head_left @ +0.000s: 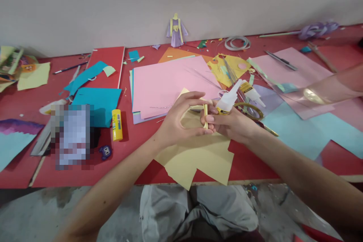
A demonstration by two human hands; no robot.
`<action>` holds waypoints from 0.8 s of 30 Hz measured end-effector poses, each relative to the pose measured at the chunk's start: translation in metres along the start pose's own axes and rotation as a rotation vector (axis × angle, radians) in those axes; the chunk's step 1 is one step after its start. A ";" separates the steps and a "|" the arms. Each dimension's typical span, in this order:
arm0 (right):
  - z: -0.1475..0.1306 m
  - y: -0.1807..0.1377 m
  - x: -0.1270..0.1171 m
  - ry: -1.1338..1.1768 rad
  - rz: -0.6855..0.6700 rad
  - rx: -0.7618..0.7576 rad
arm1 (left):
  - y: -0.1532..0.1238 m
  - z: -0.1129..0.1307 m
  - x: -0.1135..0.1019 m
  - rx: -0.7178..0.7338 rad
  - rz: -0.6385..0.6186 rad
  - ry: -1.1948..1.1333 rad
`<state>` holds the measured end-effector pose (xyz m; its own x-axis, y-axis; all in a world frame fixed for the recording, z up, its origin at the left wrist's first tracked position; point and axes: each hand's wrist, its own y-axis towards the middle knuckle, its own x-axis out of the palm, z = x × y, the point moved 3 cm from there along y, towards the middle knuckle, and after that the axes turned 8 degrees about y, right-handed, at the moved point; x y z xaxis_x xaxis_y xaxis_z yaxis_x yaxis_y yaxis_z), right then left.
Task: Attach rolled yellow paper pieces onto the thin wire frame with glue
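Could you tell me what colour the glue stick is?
The glue stick is yellow, seen in the head view.

Soft, even, rather dim light; wide-angle bend at the edges.
Around the pink sheet [170, 83] all is sharp, as are the left hand [181, 119] and right hand [234, 124] below it. To its left, a glue stick [117, 124] throws a faint shadow rightward and a patch [70, 136] is pixelated. Far right, an arm [334, 87] smears.
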<state>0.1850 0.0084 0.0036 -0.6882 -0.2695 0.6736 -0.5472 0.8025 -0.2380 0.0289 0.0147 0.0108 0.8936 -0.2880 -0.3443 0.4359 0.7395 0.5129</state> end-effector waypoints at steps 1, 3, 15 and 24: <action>0.000 0.000 0.000 -0.004 -0.002 0.000 | 0.000 0.000 0.000 0.007 -0.001 0.017; 0.000 0.000 0.000 -0.011 -0.007 0.002 | 0.000 0.001 -0.001 0.030 -0.001 0.044; 0.000 0.000 -0.001 -0.029 0.002 0.013 | -0.001 0.005 -0.003 0.049 -0.008 0.077; -0.002 0.001 0.000 -0.092 0.004 -0.038 | 0.001 0.005 -0.009 0.084 0.016 0.152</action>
<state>0.1856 0.0105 0.0049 -0.7323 -0.3125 0.6050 -0.5271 0.8227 -0.2129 0.0221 0.0155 0.0181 0.8766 -0.1769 -0.4474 0.4353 0.6877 0.5810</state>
